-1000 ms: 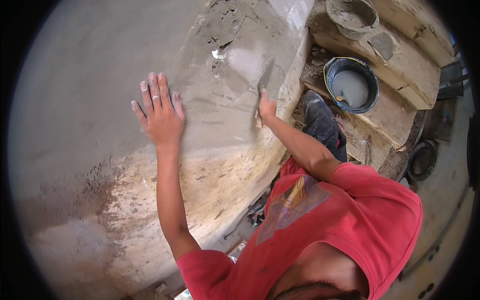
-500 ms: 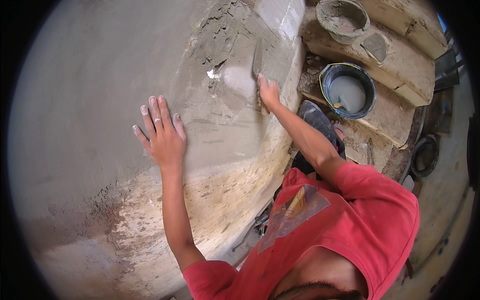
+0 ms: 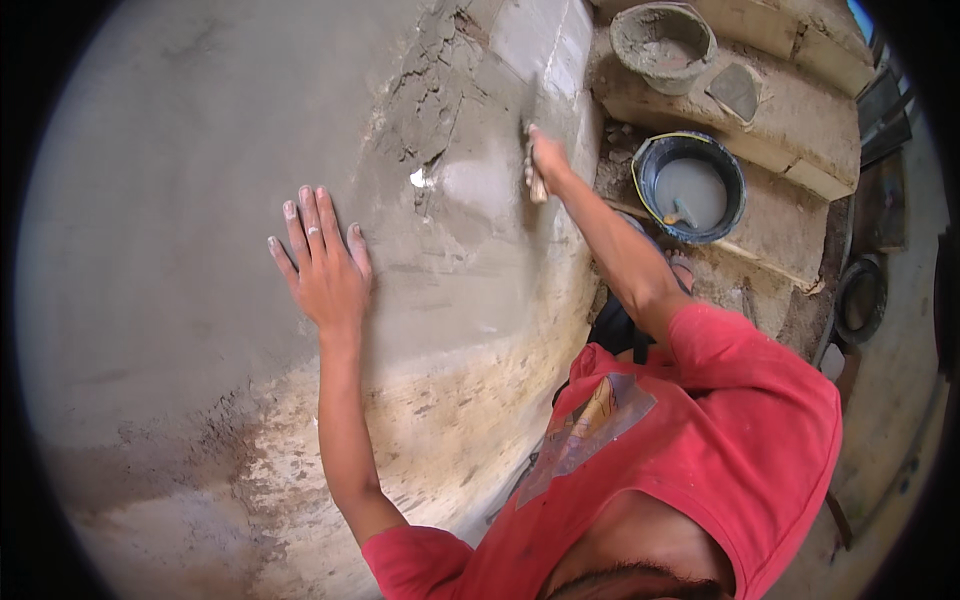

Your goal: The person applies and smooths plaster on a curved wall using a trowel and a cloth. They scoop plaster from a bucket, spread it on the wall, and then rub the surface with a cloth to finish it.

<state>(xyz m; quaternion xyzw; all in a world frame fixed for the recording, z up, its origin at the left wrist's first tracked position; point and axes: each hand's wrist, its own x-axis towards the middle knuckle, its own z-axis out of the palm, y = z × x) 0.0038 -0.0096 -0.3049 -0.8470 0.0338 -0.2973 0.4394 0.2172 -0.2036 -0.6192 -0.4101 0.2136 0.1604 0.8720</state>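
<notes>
- Your hands are well apart: your left hand (image 3: 330,288), fingers spread, lies flat against a smooth grey plastered wall (image 3: 190,230).
- Your right hand (image 3: 547,156) wraps a slim, pale-handled trowel (image 3: 539,188), near the wall's right edge.
- The trowel is probably light and stiff; hold its handle firmly, as it may get slippery.
</notes>
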